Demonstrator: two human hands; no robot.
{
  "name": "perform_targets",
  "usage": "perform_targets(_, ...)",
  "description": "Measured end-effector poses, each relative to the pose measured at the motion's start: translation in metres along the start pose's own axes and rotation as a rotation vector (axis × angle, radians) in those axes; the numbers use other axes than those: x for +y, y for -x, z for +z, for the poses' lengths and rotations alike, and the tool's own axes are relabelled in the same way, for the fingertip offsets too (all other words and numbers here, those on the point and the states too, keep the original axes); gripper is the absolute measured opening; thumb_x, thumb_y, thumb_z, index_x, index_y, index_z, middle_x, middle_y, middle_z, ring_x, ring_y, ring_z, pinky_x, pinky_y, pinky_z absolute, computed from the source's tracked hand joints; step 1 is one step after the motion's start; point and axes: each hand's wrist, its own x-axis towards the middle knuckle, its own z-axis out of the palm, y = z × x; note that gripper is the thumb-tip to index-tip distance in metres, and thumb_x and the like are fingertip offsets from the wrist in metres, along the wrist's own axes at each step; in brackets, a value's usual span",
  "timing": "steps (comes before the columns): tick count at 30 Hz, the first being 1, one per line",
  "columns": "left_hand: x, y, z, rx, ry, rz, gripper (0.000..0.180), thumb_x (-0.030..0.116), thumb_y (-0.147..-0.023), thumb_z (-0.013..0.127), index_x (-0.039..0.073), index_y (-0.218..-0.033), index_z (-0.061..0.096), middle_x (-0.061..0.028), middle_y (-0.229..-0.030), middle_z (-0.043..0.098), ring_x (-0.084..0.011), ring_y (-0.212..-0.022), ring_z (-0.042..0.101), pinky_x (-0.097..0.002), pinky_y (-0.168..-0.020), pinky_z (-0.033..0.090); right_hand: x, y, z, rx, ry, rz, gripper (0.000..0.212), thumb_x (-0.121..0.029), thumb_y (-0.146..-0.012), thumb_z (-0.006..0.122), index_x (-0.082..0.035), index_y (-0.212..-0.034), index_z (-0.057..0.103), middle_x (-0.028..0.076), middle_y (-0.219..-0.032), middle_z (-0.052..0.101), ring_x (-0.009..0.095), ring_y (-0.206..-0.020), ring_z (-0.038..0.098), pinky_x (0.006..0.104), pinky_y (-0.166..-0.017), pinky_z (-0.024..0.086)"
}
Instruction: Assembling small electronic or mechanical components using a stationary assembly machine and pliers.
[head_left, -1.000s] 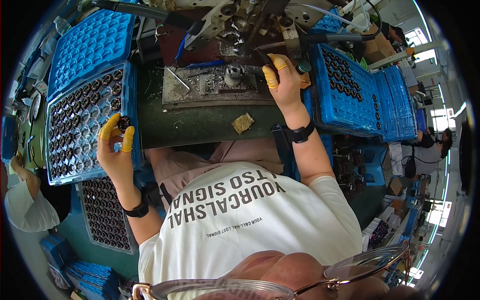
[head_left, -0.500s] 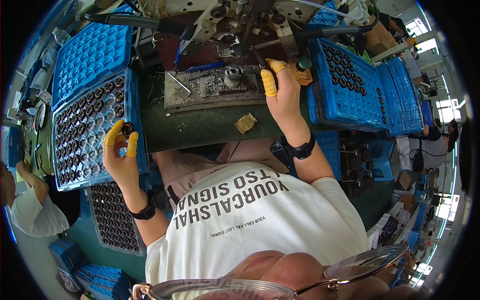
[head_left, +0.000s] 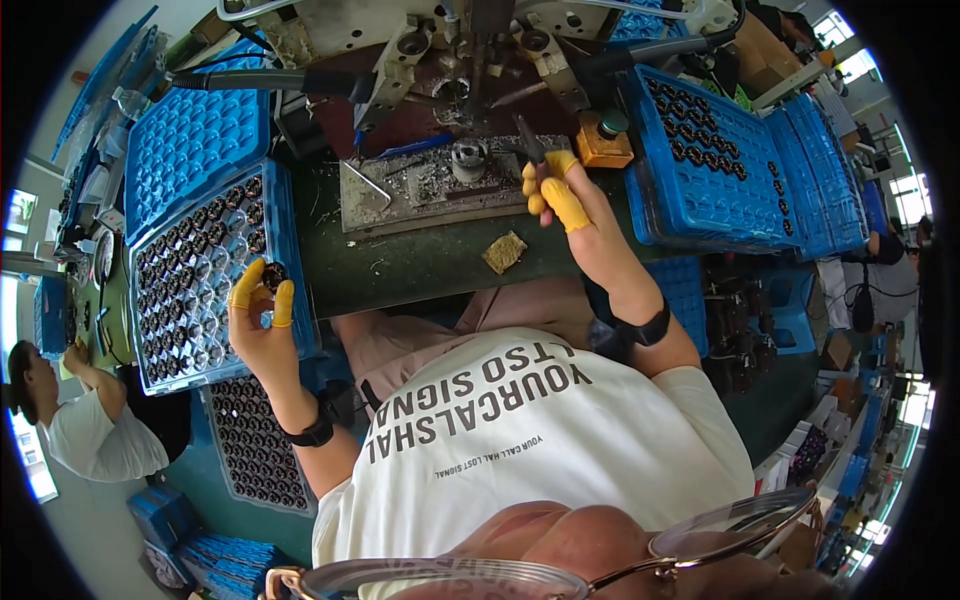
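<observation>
My left hand (head_left: 265, 320), with yellow finger cots, pinches a small round dark part (head_left: 274, 274) at the right edge of a clear-and-blue tray (head_left: 292, 215). Rows of similar dark parts fill much of that tray. My right hand (head_left: 580, 205), also in yellow finger cots, is closed around a slim dark tool (head_left: 530, 140) pointing up and away from me. Just left of the tool, a metal fixture with a round cup (head_left: 468, 160) stands on a grimy metal base plate (head_left: 400, 222). What lies beneath my right fingers is hidden.
An L-shaped hex key (head_left: 372, 182) and a blue pen-like stick (head_left: 415, 147) lie at the base plate. A tan sponge piece (head_left: 504, 252) sits nearer me. An orange box with a green-capped bottle (head_left: 610, 125) stands right, before another blue tray (head_left: 755, 160). Machine arms overhang the back.
My right hand has come down and toward me, its fingers closing round the dark tool. My left hand still pinches the small part by the tray. The whole view has shifted slightly.
</observation>
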Motion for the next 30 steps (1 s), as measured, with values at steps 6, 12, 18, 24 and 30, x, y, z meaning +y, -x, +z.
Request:
perform_targets(6,0.0,-0.001,0.002,-0.022,0.007,-0.003,0.042,0.002,-0.079,0.078,0.003,-0.119,0.065,-0.001,-0.094,0.063,-0.0056,-0.079,0.058,-0.0187,-0.071,0.049,-0.031,0.006,0.017,-0.542,-0.776,0.394,0.038,-0.03,-0.103,0.038,-0.004,-0.129,0.046,0.003,-0.103,0.055,0.01,-0.087,0.054,0.0255,-0.074,0.046)
perform_targets(12,-0.002,0.0,0.001,0.002,0.014,-0.005,0.042,0.003,-0.079,0.078,0.003,-0.119,0.065,-0.0015,-0.094,0.064,-0.0057,-0.079,0.058,-0.0189,-0.072,0.05,-0.024,-0.005,0.049,-0.372,-0.858,0.283,0.035,-0.028,-0.104,0.036,-0.004,-0.126,0.048,0.004,-0.101,0.056,0.012,-0.085,0.056,0.0294,-0.074,0.049)
perform_targets(18,-0.003,0.001,-0.002,-0.009,-0.003,0.005,0.042,0.002,-0.079,0.078,0.003,-0.119,0.065,-0.0014,-0.092,0.065,-0.0061,-0.078,0.059,-0.0191,-0.072,0.05,-0.026,-0.006,0.061,-0.269,-0.859,0.247,0.031,-0.023,-0.105,0.035,-0.003,-0.123,0.049,0.004,-0.1,0.056,0.013,-0.083,0.057,0.0286,-0.07,0.05)
perform_targets(24,-0.001,0.0,-0.001,-0.006,0.012,0.021,0.041,0.001,-0.08,0.077,0.003,-0.118,0.065,-0.0018,-0.091,0.065,-0.0058,-0.078,0.06,-0.0176,-0.072,0.049,-0.026,-0.007,0.057,-0.281,-0.823,0.234,0.029,-0.02,-0.105,0.034,-0.002,-0.123,0.049,0.004,-0.098,0.056,0.013,-0.081,0.057,0.0259,-0.065,0.05)
perform_targets(30,0.002,0.0,0.002,0.013,0.022,0.04,0.041,0.002,-0.079,0.078,0.003,-0.118,0.065,-0.0015,-0.092,0.064,-0.006,-0.077,0.059,-0.0184,-0.071,0.05,-0.03,-0.009,0.051,-0.293,-0.795,0.265,0.029,-0.021,-0.105,0.034,-0.003,-0.121,0.049,0.004,-0.096,0.056,0.012,-0.077,0.055,0.025,-0.062,0.048)
